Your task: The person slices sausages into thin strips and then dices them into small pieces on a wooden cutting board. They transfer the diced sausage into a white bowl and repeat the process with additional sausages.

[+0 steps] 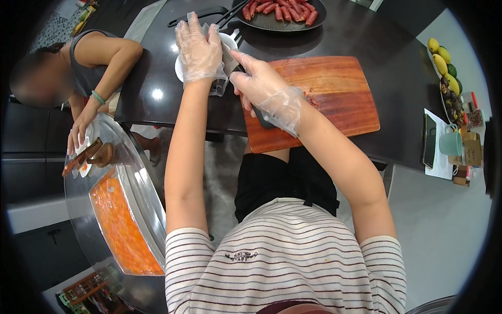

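My left hand (198, 49) is flat & spread over the white bowl (228, 40), just left of the wooden cutting board (334, 91). My right hand (266, 91) is clamped on a dark knife handle (261, 118) at the board's left edge. Both in thin gloves. Beyond the board: dark plate w/ sausages (280, 9). Right of it: fruit (444, 60), mint mug (451, 142), phone (429, 140). Far left: another person's hand (78, 131) at a round steel table (141, 183) w/ an orange tray (123, 225).

knife (261, 118): dark handle, over wooden board's left end | white bowl (228, 42): on dark counter
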Motion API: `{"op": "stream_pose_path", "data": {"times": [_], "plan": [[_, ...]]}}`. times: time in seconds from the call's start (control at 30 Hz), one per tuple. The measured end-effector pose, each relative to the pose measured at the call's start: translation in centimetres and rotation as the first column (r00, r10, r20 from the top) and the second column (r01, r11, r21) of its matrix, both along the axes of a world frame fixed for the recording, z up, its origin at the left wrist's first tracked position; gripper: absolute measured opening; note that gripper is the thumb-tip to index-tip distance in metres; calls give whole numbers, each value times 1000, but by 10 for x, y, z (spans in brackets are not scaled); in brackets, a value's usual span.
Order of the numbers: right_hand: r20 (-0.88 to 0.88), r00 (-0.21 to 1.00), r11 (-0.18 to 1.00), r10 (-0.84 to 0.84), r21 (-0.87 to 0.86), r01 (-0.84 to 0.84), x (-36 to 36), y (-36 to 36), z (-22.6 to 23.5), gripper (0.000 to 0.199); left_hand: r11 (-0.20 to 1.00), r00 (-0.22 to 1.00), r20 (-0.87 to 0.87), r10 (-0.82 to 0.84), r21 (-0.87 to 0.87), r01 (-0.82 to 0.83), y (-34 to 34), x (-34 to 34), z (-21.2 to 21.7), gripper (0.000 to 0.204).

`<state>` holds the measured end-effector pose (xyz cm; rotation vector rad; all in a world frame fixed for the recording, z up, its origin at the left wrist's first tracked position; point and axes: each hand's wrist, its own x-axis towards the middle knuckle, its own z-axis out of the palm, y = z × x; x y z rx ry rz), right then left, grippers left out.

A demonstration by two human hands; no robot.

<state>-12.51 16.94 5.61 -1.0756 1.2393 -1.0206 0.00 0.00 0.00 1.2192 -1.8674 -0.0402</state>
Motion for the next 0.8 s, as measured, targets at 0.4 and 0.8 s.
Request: {"op": "stream_pose_path", "data": {"times": [0.4, 0.8], "plan": [[187, 977, 994, -100, -19, 105, -52, 59, 12, 64, 969, 967, 247, 56, 218, -112, 2, 29, 37, 43], [-8, 911, 908, -411, 84, 411, -128, 200, -10, 59, 564, 660, -682, -315, 425, 708, 146, -50, 32, 66]]}}
